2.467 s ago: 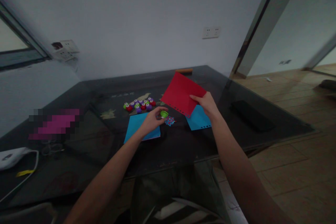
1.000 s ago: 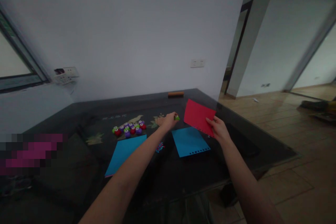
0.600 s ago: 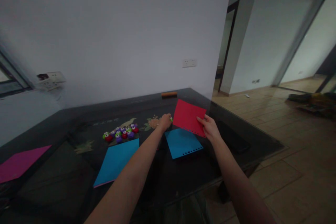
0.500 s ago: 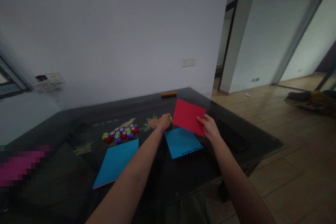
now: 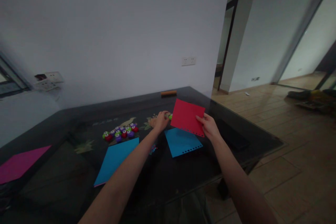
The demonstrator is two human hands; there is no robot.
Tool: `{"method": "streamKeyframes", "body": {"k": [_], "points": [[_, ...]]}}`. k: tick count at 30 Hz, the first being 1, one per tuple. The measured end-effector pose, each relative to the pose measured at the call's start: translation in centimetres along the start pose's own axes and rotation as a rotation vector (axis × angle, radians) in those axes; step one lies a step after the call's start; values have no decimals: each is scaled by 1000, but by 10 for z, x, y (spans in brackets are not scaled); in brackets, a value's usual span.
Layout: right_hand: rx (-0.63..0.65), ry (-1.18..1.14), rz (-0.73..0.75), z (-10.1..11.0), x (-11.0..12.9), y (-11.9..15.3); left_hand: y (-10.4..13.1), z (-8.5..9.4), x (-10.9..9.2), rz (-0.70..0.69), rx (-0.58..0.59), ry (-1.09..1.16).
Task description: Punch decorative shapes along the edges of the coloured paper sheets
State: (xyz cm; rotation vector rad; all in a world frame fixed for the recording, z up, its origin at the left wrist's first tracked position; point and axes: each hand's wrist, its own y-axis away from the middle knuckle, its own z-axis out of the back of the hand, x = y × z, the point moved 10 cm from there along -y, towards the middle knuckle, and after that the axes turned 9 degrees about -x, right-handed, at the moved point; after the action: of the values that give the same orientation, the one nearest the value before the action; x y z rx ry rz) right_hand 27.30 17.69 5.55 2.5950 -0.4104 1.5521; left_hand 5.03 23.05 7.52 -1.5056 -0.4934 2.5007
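head view: my two hands are apart over the dark table [image 5: 183, 178]. my right hand [image 5: 209, 126] pinches the red sheet [image 5: 187, 116] by its right edge, thumb on top, and holds it tilted, its punched edge towards me. my left hand [image 5: 161, 121] has its fingers parted just beside a small green toy [image 5: 170, 116]; whether a fingertip touches it, i can't tell. the red sheet stands in the way there, right next to the toy, and it also covers the upper edge of the punched blue sheet [image 5: 181, 143] lying below it.

to the left lies another blue sheet [image 5: 117, 159], a pinkish edge showing under it, with my left forearm across its right side. just beyond it sits a huddle of green, red and purple toys [image 5: 121, 134] with round eyes. my forearm partly hides a little heap of coloured bits [image 5: 153, 149], too small to make out. a magenta sheet [image 5: 23, 162] lies far left, a dark flat object [image 5: 233, 136] to the right, and a brown roll [image 5: 168, 93] near the wall.
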Motion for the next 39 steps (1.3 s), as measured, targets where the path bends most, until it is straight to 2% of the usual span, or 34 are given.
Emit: {"method": "streamKeyframes", "body": {"k": [2, 5, 7, 10, 13, 17, 22, 26, 31, 36, 39], "points": [[21, 34, -14, -2, -2, 2, 16, 14, 10, 106, -47, 117], [59, 89, -31, -7, -7, 6, 52, 21, 19, 262, 13, 397], [91, 132, -48, -12, -11, 9, 74, 25, 17, 298, 53, 492], [156, 210, -91, -21, -22, 14, 91, 35, 10, 244, 50, 438], [205, 256, -125, -30, -31, 20, 93, 39, 7, 172, 24, 352], [225, 274, -157, -34, -40, 24, 93, 35, 15, 192, 22, 367], [160, 351, -119, -20, -46, 13, 97, 33, 20, 242, 3, 401], [125, 406, -113, -10, -50, 6, 101, 32, 14, 226, 5, 357], [106, 439, -132, -1, -53, 0, 105, 26, 6, 129, 58, 175], [102, 454, -175, 7, -59, -6, 107, 29, -5, -100, 24, -144], [96, 482, -174, 9, -61, -7, 108, 32, -7, -173, 1, -268]]}}
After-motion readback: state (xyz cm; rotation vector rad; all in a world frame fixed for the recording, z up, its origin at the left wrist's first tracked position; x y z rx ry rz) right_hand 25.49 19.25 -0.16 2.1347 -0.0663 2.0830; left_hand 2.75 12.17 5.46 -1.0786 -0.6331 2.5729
